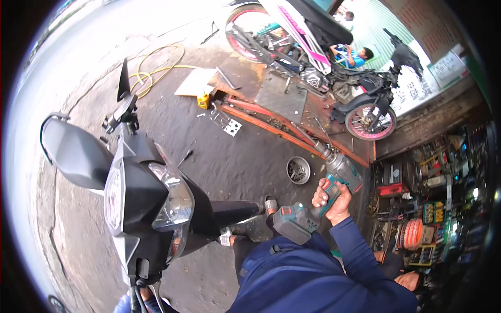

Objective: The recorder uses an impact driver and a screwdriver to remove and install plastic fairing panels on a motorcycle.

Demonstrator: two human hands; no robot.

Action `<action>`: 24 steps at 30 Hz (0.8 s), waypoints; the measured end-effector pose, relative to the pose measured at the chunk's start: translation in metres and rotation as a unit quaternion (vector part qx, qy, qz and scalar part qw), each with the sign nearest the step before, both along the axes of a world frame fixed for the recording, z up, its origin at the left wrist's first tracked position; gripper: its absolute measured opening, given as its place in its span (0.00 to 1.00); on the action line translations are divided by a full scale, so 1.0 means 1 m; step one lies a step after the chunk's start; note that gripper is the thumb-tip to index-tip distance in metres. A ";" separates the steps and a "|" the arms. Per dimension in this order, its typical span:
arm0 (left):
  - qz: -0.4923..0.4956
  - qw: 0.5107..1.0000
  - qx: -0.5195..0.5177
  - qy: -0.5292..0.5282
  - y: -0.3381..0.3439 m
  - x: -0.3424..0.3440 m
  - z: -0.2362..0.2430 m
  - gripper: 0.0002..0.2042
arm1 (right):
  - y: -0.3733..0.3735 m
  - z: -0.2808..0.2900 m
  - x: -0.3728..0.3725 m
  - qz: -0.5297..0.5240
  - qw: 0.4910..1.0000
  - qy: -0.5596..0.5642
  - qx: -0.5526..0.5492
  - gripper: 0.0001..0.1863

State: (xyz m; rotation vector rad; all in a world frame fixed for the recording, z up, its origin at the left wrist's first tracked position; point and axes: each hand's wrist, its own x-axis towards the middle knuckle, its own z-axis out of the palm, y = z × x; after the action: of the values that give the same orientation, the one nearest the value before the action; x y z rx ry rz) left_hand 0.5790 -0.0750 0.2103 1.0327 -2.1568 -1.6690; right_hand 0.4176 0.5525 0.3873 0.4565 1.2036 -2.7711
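In my right hand (331, 200) is a grey-and-teal cordless impact wrench (348, 173) with a battery at its base (295, 221), its long socket end pointing up and away. A black scooter (136, 195) stands at my left, with headlight, mirror and seat showing. At the lower edge, my left hand (148, 293) is by the scooter's handlebar, its fingers mostly hidden. A metal bowl (298, 170) of small parts sits on the ground below the wrench's tip.
A partly stripped motorbike (313, 62) stands on an orange lift platform (279, 129), a seated person in blue (355, 57) behind it. A yellow hose (151, 73), yellow container (203, 100) and metal plate (232, 128) lie around. Crowded tool shelves (417, 208) line the right.
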 end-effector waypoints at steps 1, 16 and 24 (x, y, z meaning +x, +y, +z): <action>0.012 1.000 -0.021 -0.004 0.002 0.014 0.003 0.17 | 0.003 -0.002 -0.007 0.010 1.000 -0.002 0.003 0.25; -0.006 0.704 0.653 0.281 0.357 -0.113 0.018 0.08 | 0.054 -0.133 -0.282 0.335 0.934 -0.086 -0.096 0.29; 0.124 0.708 0.638 0.274 0.437 -0.350 -0.099 0.04 | 0.039 -0.371 -0.460 0.476 0.845 -0.224 -0.094 0.30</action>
State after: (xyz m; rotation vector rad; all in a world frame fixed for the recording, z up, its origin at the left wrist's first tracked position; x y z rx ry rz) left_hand 0.2291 0.3624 0.1116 0.7465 -0.2416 -2.7783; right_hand -0.0421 0.5913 0.0162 0.3239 0.7255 -1.7584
